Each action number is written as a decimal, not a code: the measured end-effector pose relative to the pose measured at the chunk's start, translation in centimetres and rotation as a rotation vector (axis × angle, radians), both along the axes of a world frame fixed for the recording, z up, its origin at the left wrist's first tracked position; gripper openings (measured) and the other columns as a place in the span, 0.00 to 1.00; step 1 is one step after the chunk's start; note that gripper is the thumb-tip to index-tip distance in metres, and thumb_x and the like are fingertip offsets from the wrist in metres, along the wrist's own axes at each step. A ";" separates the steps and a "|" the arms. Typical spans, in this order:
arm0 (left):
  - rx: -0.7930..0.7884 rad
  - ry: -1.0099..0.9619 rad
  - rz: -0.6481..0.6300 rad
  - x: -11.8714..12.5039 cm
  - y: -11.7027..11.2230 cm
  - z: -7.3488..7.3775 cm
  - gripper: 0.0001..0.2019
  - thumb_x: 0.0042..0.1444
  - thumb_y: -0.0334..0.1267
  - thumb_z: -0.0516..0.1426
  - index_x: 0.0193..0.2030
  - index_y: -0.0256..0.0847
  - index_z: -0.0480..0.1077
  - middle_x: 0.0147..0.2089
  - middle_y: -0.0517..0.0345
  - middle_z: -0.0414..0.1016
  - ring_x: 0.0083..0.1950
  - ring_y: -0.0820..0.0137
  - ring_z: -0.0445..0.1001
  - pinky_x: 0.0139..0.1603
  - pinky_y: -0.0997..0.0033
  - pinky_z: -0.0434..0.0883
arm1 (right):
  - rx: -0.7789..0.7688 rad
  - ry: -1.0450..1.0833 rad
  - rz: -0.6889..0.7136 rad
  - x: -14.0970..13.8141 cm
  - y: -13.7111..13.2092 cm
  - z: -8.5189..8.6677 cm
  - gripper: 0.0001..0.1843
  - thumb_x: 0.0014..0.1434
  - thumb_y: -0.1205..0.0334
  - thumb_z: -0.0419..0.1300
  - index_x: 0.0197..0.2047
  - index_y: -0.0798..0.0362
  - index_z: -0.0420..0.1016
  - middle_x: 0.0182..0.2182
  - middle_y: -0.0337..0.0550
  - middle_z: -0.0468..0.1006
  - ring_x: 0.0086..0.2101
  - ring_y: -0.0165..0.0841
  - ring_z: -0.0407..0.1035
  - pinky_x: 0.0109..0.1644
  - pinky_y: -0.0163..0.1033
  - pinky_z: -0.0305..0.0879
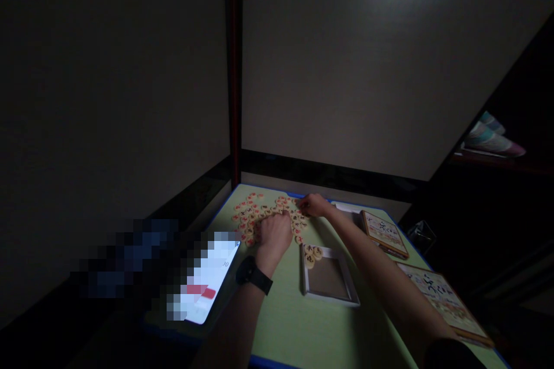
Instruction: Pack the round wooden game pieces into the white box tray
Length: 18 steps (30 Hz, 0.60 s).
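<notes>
Head view: xiangqi pieces (265, 207) lie loosely spread on far part of green table (294, 323). Your left hand (276, 232), dark watch (247, 272) on wrist, curls over middle of spread; your right hand (314, 205) at its right edge. Cannot tell whether fingers of either are clamped or apart. Open box (328, 278) nearer you holds three black-marked pieces (317, 252) in far-left corner.

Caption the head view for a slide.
Left hand and right hand among xiangqi pieces on a green table; an open box holds more.
</notes>
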<state>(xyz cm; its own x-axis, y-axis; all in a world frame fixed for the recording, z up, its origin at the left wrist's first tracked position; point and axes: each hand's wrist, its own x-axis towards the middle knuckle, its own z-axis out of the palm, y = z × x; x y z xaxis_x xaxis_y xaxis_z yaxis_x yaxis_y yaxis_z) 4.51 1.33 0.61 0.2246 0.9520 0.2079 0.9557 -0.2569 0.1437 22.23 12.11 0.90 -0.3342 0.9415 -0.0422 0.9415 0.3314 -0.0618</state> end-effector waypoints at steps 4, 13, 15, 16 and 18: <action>-0.011 0.001 -0.011 -0.1 -0.1 0.1 0.15 0.61 0.27 0.47 0.49 0.32 0.71 0.40 0.38 0.80 0.44 0.58 0.80 0.41 0.64 0.75 | 0.007 -0.008 -0.009 -0.4 0.2 -0.2 0.17 0.52 0.71 0.60 0.43 0.49 0.83 0.39 0.42 0.84 0.41 0.36 0.76 0.42 0.31 0.64; -0.025 0.005 -0.004 0.0 -0.4 0.5 0.16 0.62 0.26 0.45 0.49 0.32 0.72 0.40 0.38 0.80 0.44 0.57 0.80 0.40 0.64 0.75 | 0.063 0.037 0.025 1.0 -0.4 0.9 0.20 0.57 0.71 0.55 0.50 0.54 0.80 0.41 0.47 0.83 0.39 0.35 0.76 0.42 0.32 0.63; -0.023 -0.002 -0.006 0.0 -0.4 0.6 0.16 0.62 0.26 0.45 0.49 0.32 0.72 0.40 0.38 0.80 0.44 0.57 0.80 0.40 0.63 0.75 | 0.049 0.033 0.045 1.5 -0.9 1.0 0.18 0.57 0.71 0.55 0.46 0.54 0.81 0.38 0.46 0.83 0.37 0.34 0.75 0.41 0.31 0.63; -0.020 -0.002 -0.005 0.0 -0.4 0.6 0.16 0.61 0.26 0.45 0.48 0.32 0.72 0.40 0.38 0.80 0.44 0.58 0.80 0.41 0.64 0.75 | 0.039 0.029 0.055 1.7 -1.2 1.0 0.16 0.56 0.71 0.56 0.44 0.54 0.82 0.37 0.45 0.83 0.37 0.34 0.75 0.40 0.31 0.62; -0.011 0.003 -0.002 0.0 -0.4 0.5 0.15 0.61 0.26 0.46 0.48 0.33 0.72 0.40 0.38 0.80 0.44 0.59 0.80 0.41 0.66 0.75 | 0.017 0.018 0.073 1.8 -1.7 0.8 0.15 0.54 0.72 0.57 0.40 0.53 0.83 0.36 0.43 0.83 0.36 0.33 0.74 0.39 0.31 0.61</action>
<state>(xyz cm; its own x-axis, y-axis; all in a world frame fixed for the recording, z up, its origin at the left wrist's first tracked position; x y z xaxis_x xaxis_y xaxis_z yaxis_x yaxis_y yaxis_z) 4.54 0.94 1.10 0.2275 0.9537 0.1967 0.9555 -0.2576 0.1437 24.03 10.37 1.71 -0.4023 0.9153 -0.0202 0.9137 0.4000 -0.0720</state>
